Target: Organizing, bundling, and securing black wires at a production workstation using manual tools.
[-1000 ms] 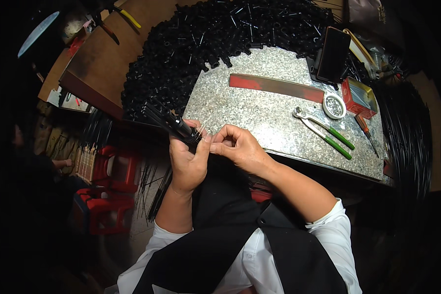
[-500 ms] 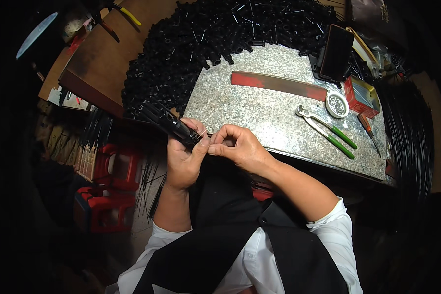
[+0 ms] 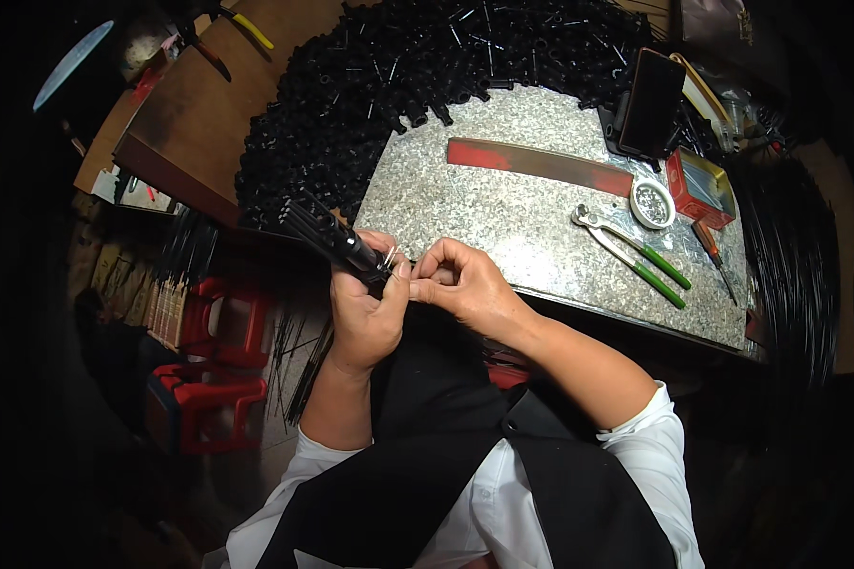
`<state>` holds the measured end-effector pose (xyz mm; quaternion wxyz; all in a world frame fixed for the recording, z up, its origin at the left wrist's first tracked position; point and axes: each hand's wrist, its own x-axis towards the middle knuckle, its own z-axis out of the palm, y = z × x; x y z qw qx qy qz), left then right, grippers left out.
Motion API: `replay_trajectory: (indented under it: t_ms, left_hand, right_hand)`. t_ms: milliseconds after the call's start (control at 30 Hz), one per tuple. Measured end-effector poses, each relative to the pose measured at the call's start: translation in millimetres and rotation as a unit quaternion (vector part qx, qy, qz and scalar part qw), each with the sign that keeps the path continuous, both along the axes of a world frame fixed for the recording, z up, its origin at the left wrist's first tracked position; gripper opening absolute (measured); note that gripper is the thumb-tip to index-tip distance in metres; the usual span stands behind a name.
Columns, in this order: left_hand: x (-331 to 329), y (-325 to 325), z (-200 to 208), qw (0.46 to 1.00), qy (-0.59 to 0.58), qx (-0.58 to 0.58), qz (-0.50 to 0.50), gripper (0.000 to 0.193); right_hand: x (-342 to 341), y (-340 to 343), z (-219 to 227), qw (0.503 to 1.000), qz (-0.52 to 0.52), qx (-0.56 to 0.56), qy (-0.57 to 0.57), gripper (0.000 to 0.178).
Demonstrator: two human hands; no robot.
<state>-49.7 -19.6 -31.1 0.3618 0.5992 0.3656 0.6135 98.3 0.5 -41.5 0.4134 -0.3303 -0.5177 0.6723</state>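
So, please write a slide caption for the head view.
Left hand holds black parts, right hand close beside, pliers on the table.

- Black bundle [image 3: 337, 237]: long, glossy, prong-like ends at upper left; you grip it slantwise in your left hand [image 3: 362, 318].
- Pins [image 3: 390, 255]: thin, pale, jutting from its lower right end beside your left thumb, near your pinched right fingers [image 3: 431, 288].

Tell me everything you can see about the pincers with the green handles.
The pincers have a silvery, metal-looking head and two arms ending in green grips, perhaps plastic. They lie unheld on the speckled, stone-like tabletop, left of the screwdriver, head toward the upper left, grips spread apart toward the lower right. How far the jaws stand open is too small to tell.
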Motion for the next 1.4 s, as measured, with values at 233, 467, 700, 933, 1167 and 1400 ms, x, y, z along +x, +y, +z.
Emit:
replay_trajectory:
  t_ms: [233, 467, 700, 933, 1167, 1400]
  left_hand:
    - [10, 0, 7, 0.996, 0.033, -0.022, 0.078, 0.025]
    - [-6, 10, 23, 0.991, -0.122, -0.052, -0.010, 0.017]
    - [11, 9, 20, 0.986, -0.137, -0.054, -0.073, 0.023]
    - [19, 3, 23, 0.987, -0.105, -0.078, -0.092, 0.018]
    - [32, 4, 26, 0.991, -0.086, 0.066, -0.080, 0.012]
    - [39, 1, 6, 0.986, -0.007, -0.124, -0.111, 0.034]
  right_hand:
    - [78, -15, 18, 0.938, -0.129, 0.193, -0.259, 0.028]
    - [181, -25, 22, 0.657, -0.254, 0.381, -0.599, 0.025]
    - [205, -43, -1, 0.601, -0.220, 0.354, -0.682, 0.023]
    - [206, -39, -6, 0.551, -0.220, 0.398, -0.699, 0.024]
    - [195, -50, 11, 0.766, -0.307, 0.282, -0.489, 0.024]
    - [165, -57, 60, 0.707, -0.223, 0.409, -0.532, 0.025]
